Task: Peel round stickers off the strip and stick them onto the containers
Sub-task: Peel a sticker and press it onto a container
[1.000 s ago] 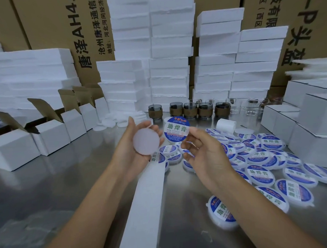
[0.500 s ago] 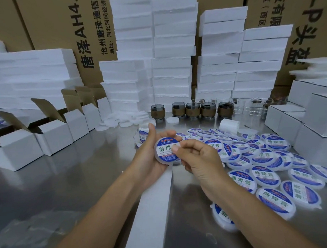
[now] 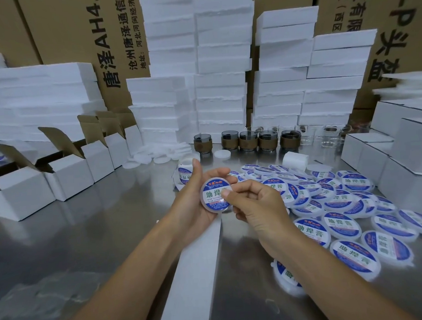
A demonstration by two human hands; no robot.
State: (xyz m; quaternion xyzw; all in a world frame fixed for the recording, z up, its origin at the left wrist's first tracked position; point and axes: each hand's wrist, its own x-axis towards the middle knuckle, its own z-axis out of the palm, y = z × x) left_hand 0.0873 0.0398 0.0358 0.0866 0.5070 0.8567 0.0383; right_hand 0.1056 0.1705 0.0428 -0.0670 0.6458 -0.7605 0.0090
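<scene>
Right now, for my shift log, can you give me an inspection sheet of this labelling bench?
Surface: shiny metal table, reflective.
Job's things: held container carries a blue and white round sticker; white backing strip runs toward the camera; sticker roll behind the hands; labelled containers heaped at right.
Clutter: plain white discs, brown-banded jars, open white boxes at left, clear plastic film near left.
Hands: left hand grips the held container; right hand presses its thumb on the round sticker.
Cables: nothing seen.
Surroundings: white foam slab stacks, printed cardboard cartons behind.
</scene>
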